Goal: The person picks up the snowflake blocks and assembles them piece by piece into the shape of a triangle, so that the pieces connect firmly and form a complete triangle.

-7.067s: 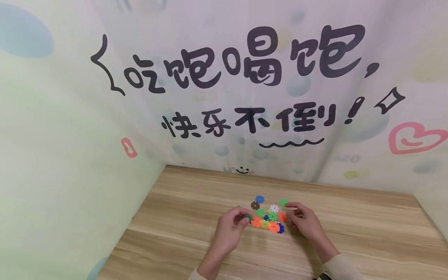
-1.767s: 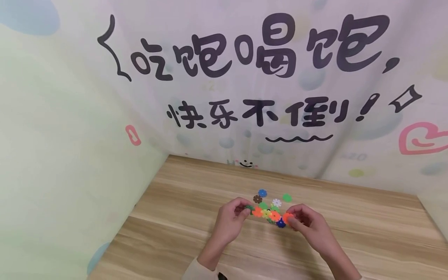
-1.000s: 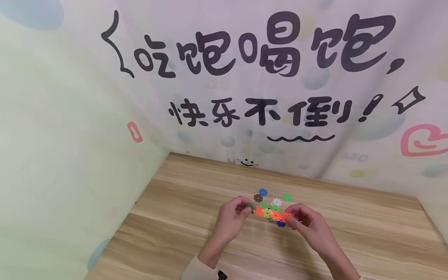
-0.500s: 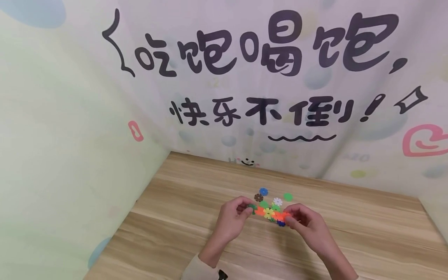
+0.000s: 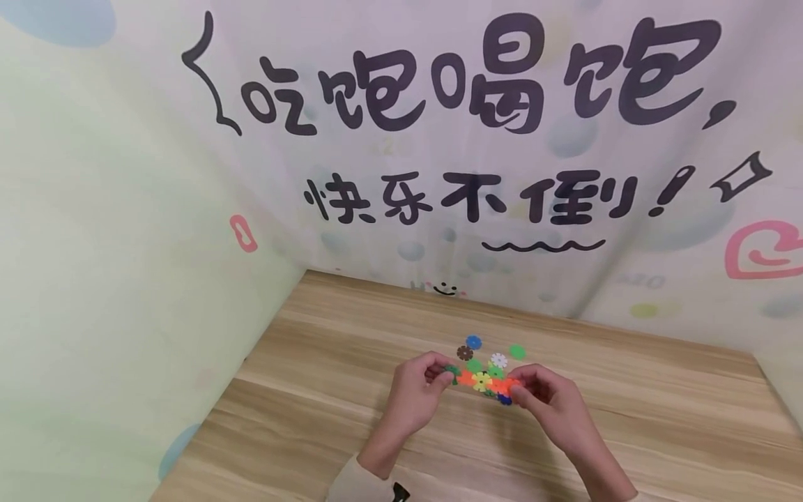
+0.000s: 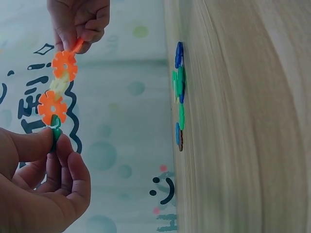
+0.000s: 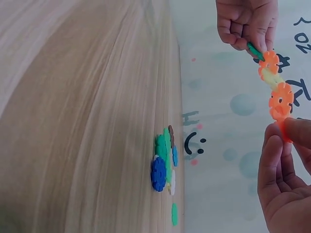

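Left wrist: 2 hands (image 6: 43,199) (image 6: 80,19) pinch disc chain (image 6: 59,86) by edges above table (image 6: 243,121)

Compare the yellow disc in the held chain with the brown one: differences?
Colour: the yellow disc is pale and bright, the brown disc dark.
Support: the yellow disc is held up between the left hand and right hand; the brown disc lies on the table.
Joining: the yellow disc sits linked between two orange discs; no hand holds the brown disc.
Shared: both have notched rims.
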### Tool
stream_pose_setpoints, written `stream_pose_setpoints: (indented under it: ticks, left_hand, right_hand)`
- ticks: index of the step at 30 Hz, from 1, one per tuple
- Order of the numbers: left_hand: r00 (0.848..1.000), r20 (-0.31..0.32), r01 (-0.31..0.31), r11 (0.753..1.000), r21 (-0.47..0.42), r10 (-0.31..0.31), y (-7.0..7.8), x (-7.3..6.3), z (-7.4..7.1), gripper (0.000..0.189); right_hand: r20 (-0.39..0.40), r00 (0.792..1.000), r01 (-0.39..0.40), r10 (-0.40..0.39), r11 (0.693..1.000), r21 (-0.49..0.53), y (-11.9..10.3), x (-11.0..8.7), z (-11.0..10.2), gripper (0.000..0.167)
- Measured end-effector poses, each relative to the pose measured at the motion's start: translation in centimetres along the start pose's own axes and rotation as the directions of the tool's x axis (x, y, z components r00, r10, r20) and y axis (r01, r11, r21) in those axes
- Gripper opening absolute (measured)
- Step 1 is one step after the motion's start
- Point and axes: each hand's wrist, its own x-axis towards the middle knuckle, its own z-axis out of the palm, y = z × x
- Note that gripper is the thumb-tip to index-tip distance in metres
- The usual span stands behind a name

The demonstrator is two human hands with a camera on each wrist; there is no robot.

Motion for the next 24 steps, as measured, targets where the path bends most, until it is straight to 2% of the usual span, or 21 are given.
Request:
stream_pose_setpoints:
  ticks: [8,15,21,24]
  left_hand:
    - [1.0,-0.013,0.003,1.0,0.031,-0.002,-0.1,0.0,0.1,0.01]
    - [1.0,-0.005,0.002,1.0,0.02,-0.002,-0.1,0.0,0.6,0.009]
    - [0.999,-0.005,0.054,0.999,0.007,-0.054,-0.1,0.1,0.8,0.011]
    - [0.998,0.01,0.067,0.998,-0.01,-0.067,-0.2,0.1,0.7,0.012]
  right_hand:
    - [-0.027,1.0,0.0,-0.001,1.0,-0.015,-0.1,-0.2,0.6,0.014]
    - [-0.075,0.997,-0.027,0.026,1.0,-0.009,0.1,-0.4,0.6,0.014]
    - [-0.048,0.999,-0.005,0.008,0.998,0.066,0.7,-0.3,0.5,0.016]
    - [-0.043,0.999,-0.02,0.024,0.997,0.078,1.0,-0.3,0.5,0.017]
